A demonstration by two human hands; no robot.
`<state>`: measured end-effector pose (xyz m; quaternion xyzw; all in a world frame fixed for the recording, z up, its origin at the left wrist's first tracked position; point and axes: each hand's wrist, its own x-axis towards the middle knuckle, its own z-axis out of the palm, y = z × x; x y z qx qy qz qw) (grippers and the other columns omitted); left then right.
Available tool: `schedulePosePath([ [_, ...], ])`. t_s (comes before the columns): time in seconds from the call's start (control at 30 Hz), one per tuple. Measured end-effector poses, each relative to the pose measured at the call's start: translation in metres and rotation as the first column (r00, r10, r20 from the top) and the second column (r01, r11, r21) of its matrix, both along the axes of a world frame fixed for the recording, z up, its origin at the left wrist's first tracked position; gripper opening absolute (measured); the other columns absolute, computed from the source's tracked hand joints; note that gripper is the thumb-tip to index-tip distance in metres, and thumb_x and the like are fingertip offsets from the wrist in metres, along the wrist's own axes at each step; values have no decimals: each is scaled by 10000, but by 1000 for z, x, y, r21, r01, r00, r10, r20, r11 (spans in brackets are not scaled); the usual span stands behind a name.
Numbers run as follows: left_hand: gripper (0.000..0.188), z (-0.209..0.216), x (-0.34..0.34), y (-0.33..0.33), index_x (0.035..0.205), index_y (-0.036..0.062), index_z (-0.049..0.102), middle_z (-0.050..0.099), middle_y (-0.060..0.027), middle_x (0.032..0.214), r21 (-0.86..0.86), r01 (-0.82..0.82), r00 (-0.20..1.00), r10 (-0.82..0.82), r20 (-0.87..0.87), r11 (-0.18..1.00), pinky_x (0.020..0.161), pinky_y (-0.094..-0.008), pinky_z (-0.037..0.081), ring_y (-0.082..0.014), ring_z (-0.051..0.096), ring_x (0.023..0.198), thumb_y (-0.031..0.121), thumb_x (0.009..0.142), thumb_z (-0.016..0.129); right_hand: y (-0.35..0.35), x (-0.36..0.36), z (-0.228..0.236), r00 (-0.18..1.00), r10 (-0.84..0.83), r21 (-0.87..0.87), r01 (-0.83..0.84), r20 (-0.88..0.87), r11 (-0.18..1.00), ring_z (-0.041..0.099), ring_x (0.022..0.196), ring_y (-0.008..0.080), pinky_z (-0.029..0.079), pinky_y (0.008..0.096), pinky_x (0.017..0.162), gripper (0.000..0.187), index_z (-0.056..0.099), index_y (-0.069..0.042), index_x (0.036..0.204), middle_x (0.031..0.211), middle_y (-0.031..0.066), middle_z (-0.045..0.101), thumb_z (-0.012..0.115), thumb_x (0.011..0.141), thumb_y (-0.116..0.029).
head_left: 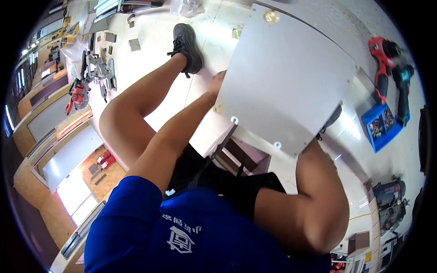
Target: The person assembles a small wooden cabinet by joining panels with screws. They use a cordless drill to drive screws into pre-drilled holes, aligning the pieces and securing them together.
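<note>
A large light-grey board [287,77] stands tilted in front of me, between my legs. Two round white fittings [234,120] sit along its near edge, and its far corner has a worn yellowish patch. My left hand [217,83] is at the board's left edge, closed on it, with the fingers partly hidden by the board. My right hand and forearm do not show. Under the near edge lies a brown box-like piece [241,154] with an open inside, between my thighs.
At right, a red-and-black power tool [381,68] and a green-and-black one [403,86] lie by a blue tray [382,129] of small hardware. A red-and-grey saw [79,95], offcuts [134,44] and a wooden workbench [102,175] are at left. My shoe [186,48] rests on the floor.
</note>
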<state>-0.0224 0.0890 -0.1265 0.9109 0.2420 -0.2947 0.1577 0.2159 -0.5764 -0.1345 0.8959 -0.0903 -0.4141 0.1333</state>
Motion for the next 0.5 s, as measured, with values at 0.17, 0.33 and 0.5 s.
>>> schedulePosePath([
  [0.17, 483, -15, 25, -22, 1372, 103, 496, 466, -159, 1406, 81, 328, 937, -335, 97, 941, 1038, -483, 385, -312, 450, 1301, 297, 931, 538, -3, 13, 8, 999, -17, -6, 18, 45, 1000, 669, 1072, 238, 559, 386, 889, 308, 660, -113, 1214, 1264, 82, 683, 571, 985, -298],
  [0.33, 436, -6, 47, -35, 1338, 156, 514, 473, -117, 1429, 131, 210, 975, -217, 38, 969, 1047, -492, 384, -287, 454, 1335, 266, 920, 562, 3, 23, 28, 985, -96, 76, 86, 146, 993, 672, 1043, 226, 561, 378, 877, 306, 650, -93, 1213, 1257, 88, 684, 577, 991, -291],
  [0.5, 573, 3, 35, -23, 1336, 140, 509, 525, -120, 1370, 9, 56, 998, -56, 20, 998, 1021, -502, 418, -298, 489, 1306, 163, 811, 739, 21, 29, 65, 899, -315, 365, 196, 303, 910, 675, 1014, 214, 563, 370, 864, 307, 640, -74, 1211, 1251, 95, 685, 584, 996, -285],
])
